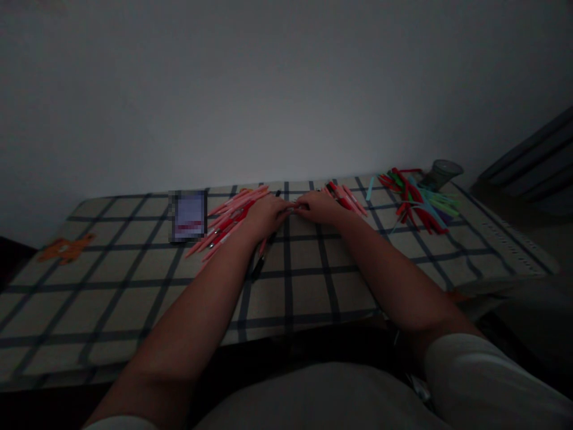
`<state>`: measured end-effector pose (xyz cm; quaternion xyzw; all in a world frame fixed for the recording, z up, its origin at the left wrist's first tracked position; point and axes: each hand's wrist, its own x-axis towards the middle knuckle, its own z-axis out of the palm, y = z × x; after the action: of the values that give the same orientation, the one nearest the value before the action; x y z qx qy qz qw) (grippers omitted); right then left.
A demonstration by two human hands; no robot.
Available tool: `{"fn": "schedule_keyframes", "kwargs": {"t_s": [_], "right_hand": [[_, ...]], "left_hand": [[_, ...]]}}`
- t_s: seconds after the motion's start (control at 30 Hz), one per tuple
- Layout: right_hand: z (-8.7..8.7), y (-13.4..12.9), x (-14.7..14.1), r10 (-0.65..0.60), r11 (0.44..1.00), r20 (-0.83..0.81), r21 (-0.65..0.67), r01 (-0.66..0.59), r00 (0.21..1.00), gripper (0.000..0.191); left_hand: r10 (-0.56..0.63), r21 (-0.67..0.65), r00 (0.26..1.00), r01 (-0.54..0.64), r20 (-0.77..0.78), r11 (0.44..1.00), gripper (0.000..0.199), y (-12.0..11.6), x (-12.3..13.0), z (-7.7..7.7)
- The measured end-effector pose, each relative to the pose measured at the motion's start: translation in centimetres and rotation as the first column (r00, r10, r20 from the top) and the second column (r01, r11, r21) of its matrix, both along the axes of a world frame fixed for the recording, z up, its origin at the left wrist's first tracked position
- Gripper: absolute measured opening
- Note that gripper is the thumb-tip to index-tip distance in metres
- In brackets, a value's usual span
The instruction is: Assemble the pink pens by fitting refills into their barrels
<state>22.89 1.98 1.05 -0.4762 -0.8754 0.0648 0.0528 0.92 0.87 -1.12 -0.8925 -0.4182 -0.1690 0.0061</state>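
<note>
Our left hand [267,214] and right hand [317,206] meet at 12 o'clock, perhaps for fine control; we cannot tell what they grasp. Slim pink and red pens [230,221] lie at their 9 o'clock, presumably for reach.

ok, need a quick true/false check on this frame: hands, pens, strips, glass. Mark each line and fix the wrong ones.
1. The left hand and right hand have their fingertips close together. True.
2. Pink and red pens lie only beside the right hand. False: some lie on each side of the pair of hands.
3. The coloured strips lie left of the left hand. False: they are to the right of the right hand.
4. A glass is beside the strips. True.
5. The forearms are covered by long sleeves. False: they are bare.
</note>
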Motion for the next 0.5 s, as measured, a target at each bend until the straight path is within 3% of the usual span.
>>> {"fn": "schedule_keyframes", "kwargs": {"t_s": [0.5], "right_hand": [[-0.40,0.06,-0.06,0.007,1.000,0.001,0.015,-0.007,1.000,0.032]], "left_hand": [[0.010,-0.050,0.996,-0.015,-0.087,0.999,0.034,-0.76,0.70,0.18]]}}
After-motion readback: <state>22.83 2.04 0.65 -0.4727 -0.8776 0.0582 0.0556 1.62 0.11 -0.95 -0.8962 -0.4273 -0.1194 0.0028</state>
